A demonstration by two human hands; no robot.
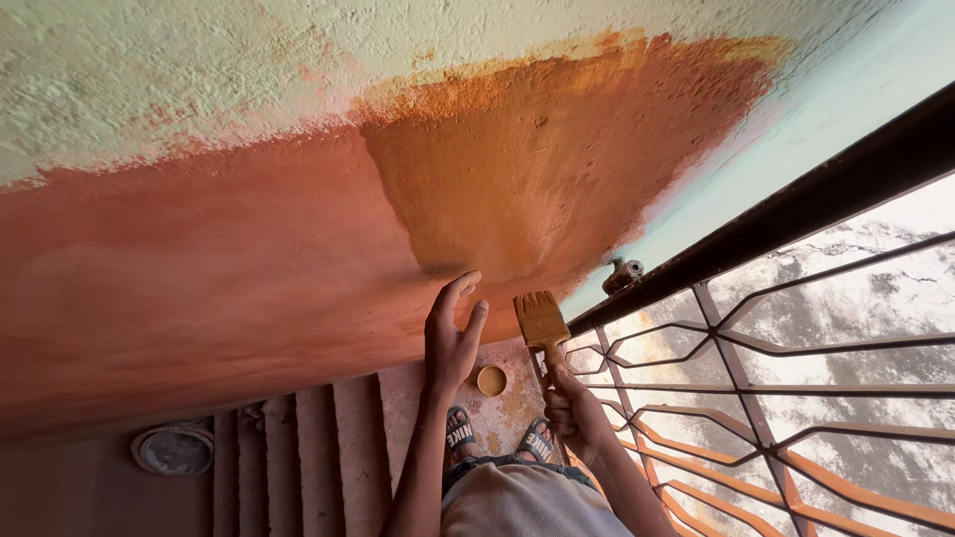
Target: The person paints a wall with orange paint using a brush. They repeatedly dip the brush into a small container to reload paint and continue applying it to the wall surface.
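Brush loaded, orange coat going on the wall.
Right hand (pixel 577 413) grips paintbrush (pixel 542 320); left hand (pixel 453 338) spread flat on wall (pixel 249 268); next stroke calls for even pressure.

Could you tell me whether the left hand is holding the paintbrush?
No, the left hand rests open against the wall, while the right hand grips the paintbrush.

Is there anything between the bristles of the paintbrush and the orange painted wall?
Nothing visible. The right hand holds the paintbrush bristles up, just below the wall. The left hand is raised beside the brush, not in front of it.
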